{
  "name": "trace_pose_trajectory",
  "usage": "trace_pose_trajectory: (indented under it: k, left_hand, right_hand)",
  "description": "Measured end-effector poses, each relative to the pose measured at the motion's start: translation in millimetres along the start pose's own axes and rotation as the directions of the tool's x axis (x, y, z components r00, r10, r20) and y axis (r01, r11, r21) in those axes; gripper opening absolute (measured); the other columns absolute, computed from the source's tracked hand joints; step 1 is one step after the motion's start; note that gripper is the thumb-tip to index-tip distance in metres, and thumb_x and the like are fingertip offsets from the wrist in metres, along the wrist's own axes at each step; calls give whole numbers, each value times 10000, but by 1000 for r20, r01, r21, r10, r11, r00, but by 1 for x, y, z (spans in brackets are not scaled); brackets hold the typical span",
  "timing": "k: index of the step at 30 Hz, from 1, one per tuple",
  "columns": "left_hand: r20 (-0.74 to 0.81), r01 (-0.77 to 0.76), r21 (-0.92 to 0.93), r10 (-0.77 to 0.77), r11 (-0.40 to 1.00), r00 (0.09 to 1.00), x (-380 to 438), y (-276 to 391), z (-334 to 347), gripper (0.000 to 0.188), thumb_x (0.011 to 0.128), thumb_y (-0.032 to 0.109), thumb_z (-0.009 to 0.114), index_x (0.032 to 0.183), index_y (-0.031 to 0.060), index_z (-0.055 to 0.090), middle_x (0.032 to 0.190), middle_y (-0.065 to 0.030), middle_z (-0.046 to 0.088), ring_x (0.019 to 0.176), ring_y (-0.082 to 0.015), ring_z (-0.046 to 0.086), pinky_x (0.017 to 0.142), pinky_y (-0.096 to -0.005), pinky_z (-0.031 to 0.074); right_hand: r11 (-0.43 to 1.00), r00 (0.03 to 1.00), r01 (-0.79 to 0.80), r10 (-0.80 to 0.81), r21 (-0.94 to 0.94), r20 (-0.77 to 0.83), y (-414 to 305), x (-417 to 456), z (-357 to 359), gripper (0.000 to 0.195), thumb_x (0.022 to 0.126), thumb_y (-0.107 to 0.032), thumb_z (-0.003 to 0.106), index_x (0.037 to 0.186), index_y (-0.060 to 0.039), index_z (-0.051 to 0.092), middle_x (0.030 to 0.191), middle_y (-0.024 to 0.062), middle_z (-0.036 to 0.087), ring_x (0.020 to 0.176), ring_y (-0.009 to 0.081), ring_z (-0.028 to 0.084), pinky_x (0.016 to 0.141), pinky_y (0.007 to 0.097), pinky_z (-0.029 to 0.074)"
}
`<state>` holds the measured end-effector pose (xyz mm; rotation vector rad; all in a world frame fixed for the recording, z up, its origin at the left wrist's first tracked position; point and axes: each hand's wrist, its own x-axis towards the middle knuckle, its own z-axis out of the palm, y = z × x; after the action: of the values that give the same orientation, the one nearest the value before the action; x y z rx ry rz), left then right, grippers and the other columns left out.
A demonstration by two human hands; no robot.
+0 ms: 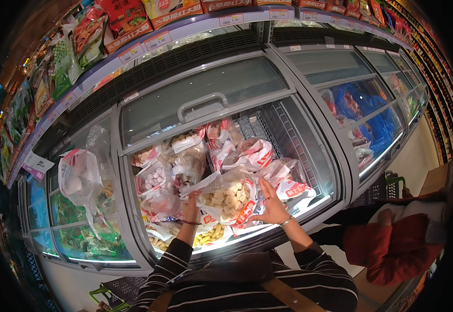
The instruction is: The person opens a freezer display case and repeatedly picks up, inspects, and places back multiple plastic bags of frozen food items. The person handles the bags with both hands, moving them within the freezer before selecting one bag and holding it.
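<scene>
A clear plastic bag with red and white print (pixel 232 198) lies open-topped in the chest freezer, full of pale cut chunks of food. At its left edge my left hand (pixel 190 210) pinches the loose plastic, its fingertips partly hidden. My right hand (pixel 274 206) rests against the bag's right side, thumb and fingers spread apart. Nearer me, below the chunks, shows a bag of yellow finger-shaped pieces (pixel 210 235). Left of my left hand are a bag of round whitish balls (pixel 156 180) and a bag of pinkish food (pixel 163 206).
The freezer's sliding glass lid (pixel 207 97) is pushed back, its grey handle (pixel 203 105) over the bags. A tied plastic bag (pixel 79 177) sits on the neighbouring lid at left. Packaged goods line a shelf (pixel 226 20) above. At right stands a person in red sleeves (pixel 396 249) near a shopping basket (pixel 370 193).
</scene>
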<state>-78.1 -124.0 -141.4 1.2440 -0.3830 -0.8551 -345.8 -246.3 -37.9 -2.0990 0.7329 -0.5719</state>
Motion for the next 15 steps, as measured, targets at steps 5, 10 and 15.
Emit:
trace_pose_trajectory:
  k: [5, 10, 15]
  left_hand:
    - [-195, -92, 144, 119, 985, 973, 11, 11, 53, 307, 929, 300, 467, 795, 38, 555, 755, -16, 588, 710, -112, 507, 674, -262, 389]
    - [-445, -40, 106, 84, 994, 892, 28, 18, 89, 384, 937, 351, 443, 677, 70, 468, 609, 26, 449, 537, -72, 395, 498, -233, 328]
    - [-497, -43, 160, 118, 986, 860, 41, 40, 128, 398, 936, 363, 440, 654, 82, 442, 583, 40, 414, 540, -64, 367, 487, -243, 303]
  right_hand:
    - [981, 978, 181, -170, -77, 125, 17, 37, 25, 1016, 571, -420, 793, 1354, -8, 293, 1380, 203, 289, 1330, 330, 207, 1078, 434, 196]
    - [904, 913, 386, -403, -182, -63, 38, 53, 71, 438, 614, -223, 759, 978, -74, 565, 1048, 114, 587, 1056, 273, 516, 1017, 460, 291]
    - [968, 901, 218, -150, 127, -406, 41, 64, 59, 185, 666, 72, 589, 767, -55, 500, 763, 67, 544, 744, 269, 529, 797, 414, 415]
